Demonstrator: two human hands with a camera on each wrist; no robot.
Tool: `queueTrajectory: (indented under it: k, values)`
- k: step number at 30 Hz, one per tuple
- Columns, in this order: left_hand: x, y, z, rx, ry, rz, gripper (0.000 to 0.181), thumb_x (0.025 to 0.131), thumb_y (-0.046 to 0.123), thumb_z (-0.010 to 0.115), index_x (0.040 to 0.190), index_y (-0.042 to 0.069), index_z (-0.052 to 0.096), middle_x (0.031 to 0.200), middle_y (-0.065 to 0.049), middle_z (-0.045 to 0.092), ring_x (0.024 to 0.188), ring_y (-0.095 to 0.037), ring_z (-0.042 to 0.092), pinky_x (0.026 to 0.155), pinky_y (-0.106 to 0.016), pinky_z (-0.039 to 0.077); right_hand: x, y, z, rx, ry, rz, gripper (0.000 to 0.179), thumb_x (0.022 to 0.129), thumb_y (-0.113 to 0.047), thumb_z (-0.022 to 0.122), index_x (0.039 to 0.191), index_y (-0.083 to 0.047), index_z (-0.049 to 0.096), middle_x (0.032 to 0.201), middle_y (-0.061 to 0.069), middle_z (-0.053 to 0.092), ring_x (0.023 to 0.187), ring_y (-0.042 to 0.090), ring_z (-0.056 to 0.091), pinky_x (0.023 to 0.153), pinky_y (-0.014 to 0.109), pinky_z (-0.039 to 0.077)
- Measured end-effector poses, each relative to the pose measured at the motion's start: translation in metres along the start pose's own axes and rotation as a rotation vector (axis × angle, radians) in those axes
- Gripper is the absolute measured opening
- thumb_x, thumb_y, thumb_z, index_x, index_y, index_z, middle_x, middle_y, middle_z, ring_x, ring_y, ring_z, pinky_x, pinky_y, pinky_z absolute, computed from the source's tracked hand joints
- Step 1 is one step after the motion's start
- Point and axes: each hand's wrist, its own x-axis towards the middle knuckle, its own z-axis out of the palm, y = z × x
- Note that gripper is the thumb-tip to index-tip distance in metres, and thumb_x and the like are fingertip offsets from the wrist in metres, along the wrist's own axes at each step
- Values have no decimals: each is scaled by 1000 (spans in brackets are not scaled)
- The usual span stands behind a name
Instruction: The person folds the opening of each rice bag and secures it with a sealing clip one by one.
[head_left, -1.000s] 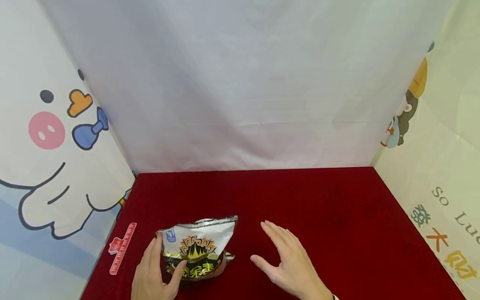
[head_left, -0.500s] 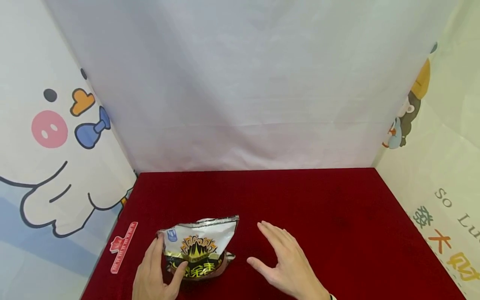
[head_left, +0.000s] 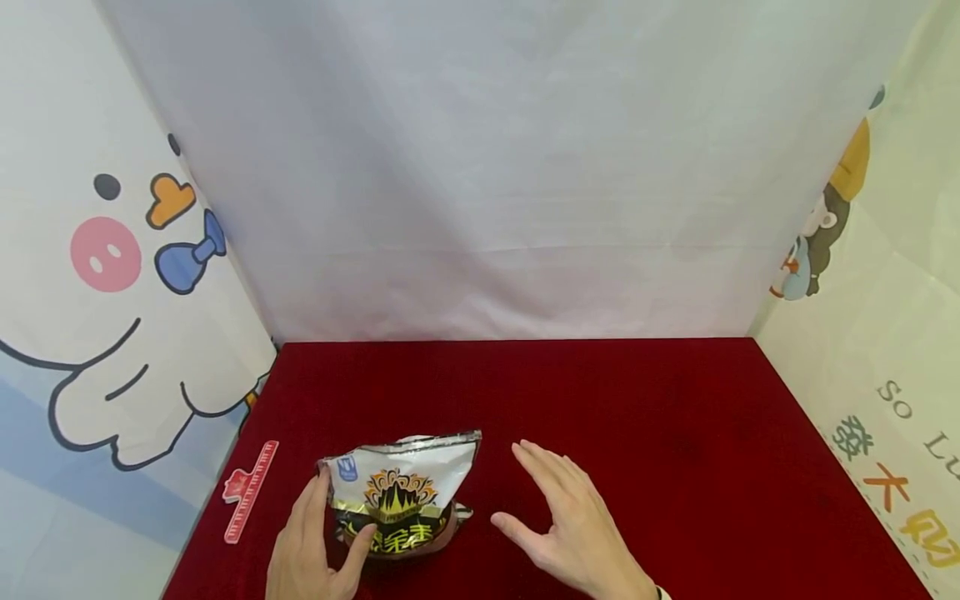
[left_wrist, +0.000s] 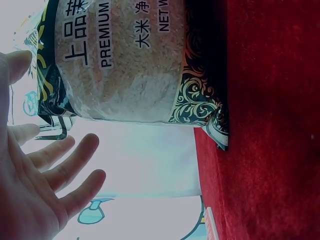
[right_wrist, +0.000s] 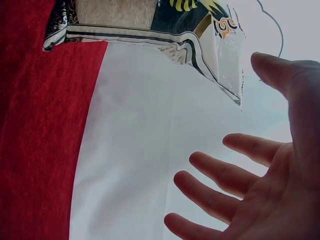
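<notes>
A bag of rice [head_left: 405,508] with a white, gold and black top stands upright on the red cloth; its clear front shows the grains in the left wrist view. My left hand [head_left: 311,537] is at the bag's left side, thumb in front of it and fingers along the edge. In the left wrist view the fingers [left_wrist: 72,167] are spread and fairly straight, and whether they touch the bag I cannot tell. To the bag's right, my right hand [head_left: 573,525] is held apart from it, thumb and fingers extended, with nothing in it.
A long red clip [head_left: 251,492] with pale teeth-like marks lies on the red cloth [head_left: 637,400] left of the bag. A plain white curtain [head_left: 487,167] hangs behind the table. Printed cartoon sheets stand along the left [head_left: 97,350] and right [head_left: 885,333].
The head view has shifted slightly. My right hand has come a little closer to the rice bag. My left hand and the bag stay as they were.
</notes>
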Motion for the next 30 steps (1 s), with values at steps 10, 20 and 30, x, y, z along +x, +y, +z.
queueTrajectory:
  k: [10,20,30]
  values:
    - [1,-1,4,-13,13,28,105,75,23,91,165,8,37,143,-24,59,117,-43,66,82,-63,57,1,-5,0,-3,14,-38,79,92,-59,77,158,-24,52,160,-4,56,145,23,56,116,55,49]
    - [0,-4,8,-30,39,49,108,72,21,91,165,9,38,143,-24,60,115,-43,67,82,-60,55,7,-7,2,-5,38,-75,80,92,-60,77,158,-23,52,159,-5,56,145,22,56,117,53,48]
    - [-2,-1,4,-15,11,2,104,76,22,91,165,10,38,143,-22,60,114,-41,67,82,-63,57,15,-13,4,22,74,-127,79,92,-58,79,156,-20,55,158,-4,58,143,21,58,116,53,49]
